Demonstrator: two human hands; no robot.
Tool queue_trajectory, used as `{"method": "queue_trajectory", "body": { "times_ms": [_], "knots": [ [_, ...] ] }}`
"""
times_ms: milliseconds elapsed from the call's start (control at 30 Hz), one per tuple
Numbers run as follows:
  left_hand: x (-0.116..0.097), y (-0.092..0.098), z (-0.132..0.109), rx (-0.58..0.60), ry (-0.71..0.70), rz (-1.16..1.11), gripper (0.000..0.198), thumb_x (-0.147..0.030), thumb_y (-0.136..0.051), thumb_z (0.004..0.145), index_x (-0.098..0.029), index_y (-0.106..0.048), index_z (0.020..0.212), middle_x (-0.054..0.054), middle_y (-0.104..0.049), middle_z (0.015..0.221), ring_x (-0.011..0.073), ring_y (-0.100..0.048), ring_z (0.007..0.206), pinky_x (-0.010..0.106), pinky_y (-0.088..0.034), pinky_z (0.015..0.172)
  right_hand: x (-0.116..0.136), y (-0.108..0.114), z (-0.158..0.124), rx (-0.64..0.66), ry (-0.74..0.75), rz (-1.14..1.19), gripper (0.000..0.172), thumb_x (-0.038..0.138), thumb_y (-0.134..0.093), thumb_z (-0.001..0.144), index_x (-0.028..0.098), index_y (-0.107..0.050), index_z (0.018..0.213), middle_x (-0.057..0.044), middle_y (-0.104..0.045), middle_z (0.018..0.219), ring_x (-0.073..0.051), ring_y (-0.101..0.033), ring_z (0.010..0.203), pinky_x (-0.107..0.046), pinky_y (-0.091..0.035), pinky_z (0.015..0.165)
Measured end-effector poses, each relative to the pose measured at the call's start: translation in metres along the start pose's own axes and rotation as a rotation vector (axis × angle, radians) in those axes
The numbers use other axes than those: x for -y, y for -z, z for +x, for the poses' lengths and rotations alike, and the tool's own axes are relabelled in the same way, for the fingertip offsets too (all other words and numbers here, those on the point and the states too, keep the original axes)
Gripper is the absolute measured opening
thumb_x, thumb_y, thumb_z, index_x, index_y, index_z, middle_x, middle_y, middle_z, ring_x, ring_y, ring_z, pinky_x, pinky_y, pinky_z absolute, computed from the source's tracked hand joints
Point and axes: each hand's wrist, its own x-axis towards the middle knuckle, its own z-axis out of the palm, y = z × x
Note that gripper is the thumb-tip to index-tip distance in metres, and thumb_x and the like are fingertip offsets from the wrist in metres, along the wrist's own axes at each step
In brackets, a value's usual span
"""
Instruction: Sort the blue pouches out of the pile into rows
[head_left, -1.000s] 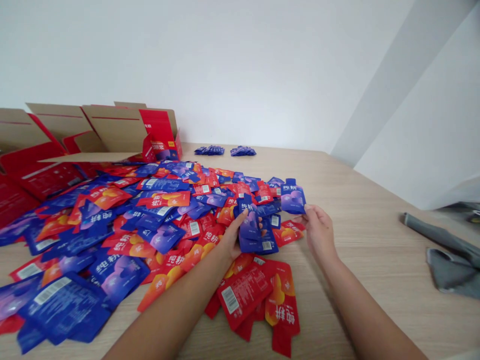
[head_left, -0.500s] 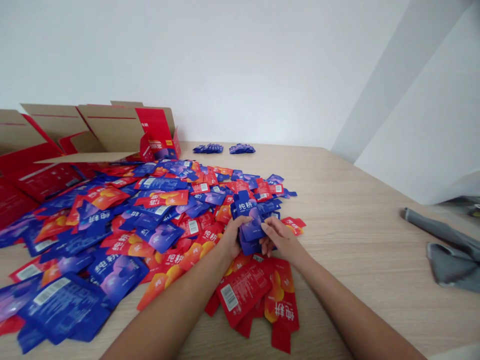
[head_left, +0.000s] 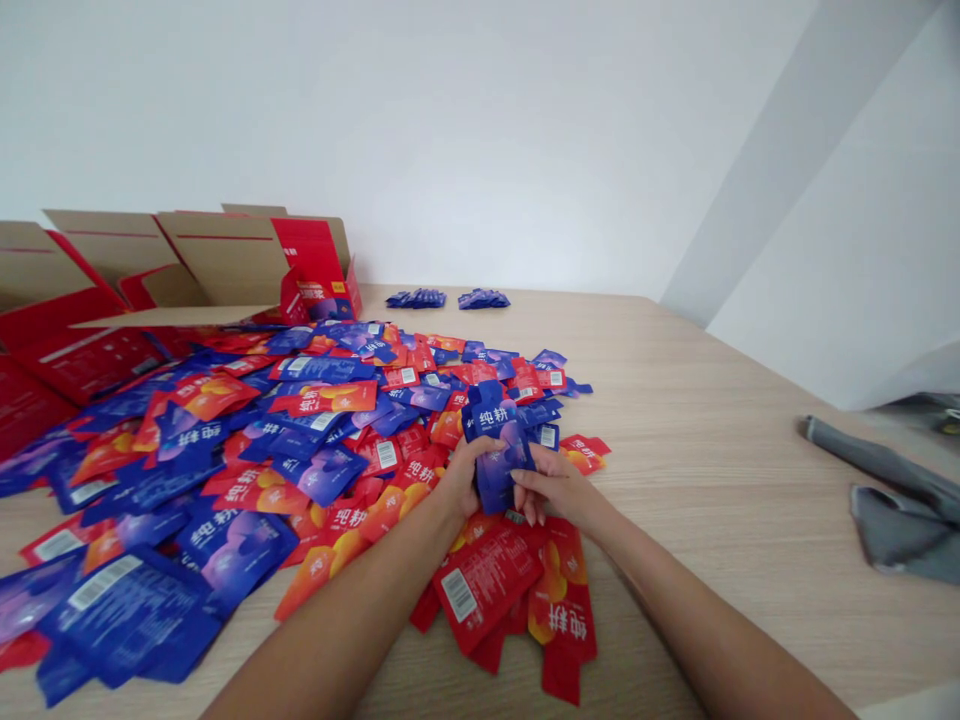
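Blue-purple sachets (head_left: 495, 425) with white lettering lie stacked face up in my left hand (head_left: 466, 478), its thumb across the top one. My right hand (head_left: 551, 485) pinches the lower right edge of the same stack with thumb and fingers. How many sachets are in the stack I cannot tell. Just below my hands, red sachets (head_left: 491, 580) overlap on the table, some barcode up and some showing orange fruit. A large mixed heap of blue and red sachets (head_left: 322, 470) spreads to the left and behind my hands.
Open red cardboard boxes (head_left: 315, 265) with brown insides stand at the back left. Two neat rows of blue sachets (head_left: 416, 299) lie near the table's far edge. Folded grey cloth (head_left: 904, 525) is at the far right. The wooden table (head_left: 697, 420) meets a white wall behind.
My right hand has shifted slightly left and down along the stack's edge. The sachets in the stack are now closer together at the bottom. My left hand keeps its hold.
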Motion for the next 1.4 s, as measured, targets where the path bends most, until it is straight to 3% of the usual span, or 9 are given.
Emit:
{"method": "queue_trajectory", "body": {
  "times_ms": [133, 300, 433, 533, 700, 833, 1100, 1300, 1400],
  "knots": [
    [-0.002, -0.005, -0.002, -0.029, 0.003, 0.042, 0.015, -0.017, -0.061, 0.064, -0.012, -0.061, 0.078, 0.004, -0.067, 0.058, 0.0178, -0.061, 0.046, 0.029, -0.05, 0.054, 0.0, 0.002, 0.001, -0.013, -0.042, -0.035, 0.041, 0.059, -0.057, 0.072, 0.023, -0.043, 0.082, 0.007, -0.058, 0.043, -0.009, -0.045, 0.028, -0.019, -0.029, 0.03],
    [-0.003, -0.01, -0.005, -0.003, 0.028, 0.043, 0.017, -0.018, -0.057, 0.068, -0.011, -0.063, 0.082, 0.005, -0.067, 0.057, 0.0179, -0.061, 0.048, 0.03, -0.052, 0.056, 0.001, 0.001, -0.002, -0.163, 0.026, -0.267, 0.045, 0.065, -0.048, 0.077, 0.023, -0.041, 0.062, 0.01, -0.041, 0.029, -0.006, -0.029, 0.025, -0.021, -0.023, 0.033],
    [-0.004, -0.008, -0.002, 0.012, 0.054, 0.035, 0.022, -0.019, -0.055, 0.071, -0.009, -0.064, 0.088, 0.007, -0.069, 0.063, 0.0186, -0.063, 0.052, 0.031, -0.053, 0.057, 0.006, -0.001, -0.006, -0.225, 0.045, -0.476, 0.049, 0.063, -0.048, 0.08, 0.024, -0.038, 0.053, 0.008, -0.037, 0.03, -0.007, -0.031, 0.028, -0.023, -0.023, 0.036],
    [-0.005, -0.003, 0.0, 0.054, 0.067, 0.005, 0.026, -0.019, -0.055, 0.071, -0.009, -0.065, 0.093, 0.008, -0.071, 0.068, 0.0182, -0.065, 0.055, 0.03, -0.053, 0.06, 0.011, 0.001, -0.008, -0.345, 0.15, -0.57, 0.046, 0.059, -0.056, 0.077, 0.024, -0.037, 0.053, 0.007, -0.04, 0.037, -0.009, -0.035, 0.036, -0.024, -0.026, 0.04],
    [-0.005, 0.005, 0.001, 0.16, 0.239, 0.104, 0.021, -0.019, -0.059, 0.068, -0.008, -0.065, 0.084, 0.008, -0.071, 0.067, 0.0182, -0.065, 0.057, 0.028, -0.052, 0.061, 0.016, 0.007, -0.008, -0.597, 0.356, -0.429, 0.03, 0.052, -0.057, 0.079, 0.023, -0.049, 0.078, 0.002, -0.054, 0.066, -0.014, -0.052, 0.061, -0.026, -0.04, 0.056],
    [-0.003, 0.006, -0.002, 0.305, 0.304, 0.264, 0.026, -0.015, -0.063, 0.062, -0.008, -0.066, 0.087, 0.008, -0.072, 0.071, 0.0175, -0.065, 0.057, 0.027, -0.051, 0.06, 0.015, 0.01, -0.005, -0.667, 0.384, -0.338, 0.039, 0.051, -0.065, 0.072, 0.023, -0.048, 0.093, 0.004, -0.054, 0.07, -0.015, -0.052, 0.063, -0.028, -0.043, 0.059],
    [-0.001, -0.003, -0.009, 0.418, 0.246, 0.363, 0.048, -0.013, -0.071, 0.051, -0.013, -0.063, 0.098, 0.005, -0.072, 0.078, 0.017, -0.065, 0.06, 0.027, -0.05, 0.061, 0.014, 0.025, -0.005, -0.558, 0.235, -0.333, 0.039, 0.058, -0.061, 0.072, 0.023, -0.045, 0.063, 0.007, -0.042, 0.048, -0.01, -0.034, 0.043, -0.024, -0.027, 0.042],
    [-0.005, 0.001, -0.012, 0.435, 0.312, 0.315, 0.046, -0.016, -0.062, 0.056, -0.011, -0.065, 0.102, 0.01, -0.071, 0.078, 0.0203, -0.066, 0.064, 0.029, -0.05, 0.061, 0.013, 0.03, -0.006, -0.631, 0.255, -0.222, 0.043, 0.062, -0.045, 0.082, 0.024, -0.045, 0.063, 0.004, -0.046, 0.048, -0.013, -0.041, 0.044, -0.026, -0.034, 0.044],
    [-0.012, 0.006, -0.009, 0.422, 0.253, 0.159, 0.046, -0.021, -0.058, 0.059, -0.009, -0.064, 0.102, 0.011, -0.07, 0.076, 0.0218, -0.066, 0.068, 0.03, -0.051, 0.064, 0.008, 0.045, -0.002, -0.733, 0.301, -0.151, 0.039, 0.06, -0.044, 0.082, 0.023, -0.048, 0.069, 0.002, -0.051, 0.056, -0.014, -0.046, 0.049, -0.027, -0.038, 0.048]
  ]
}}
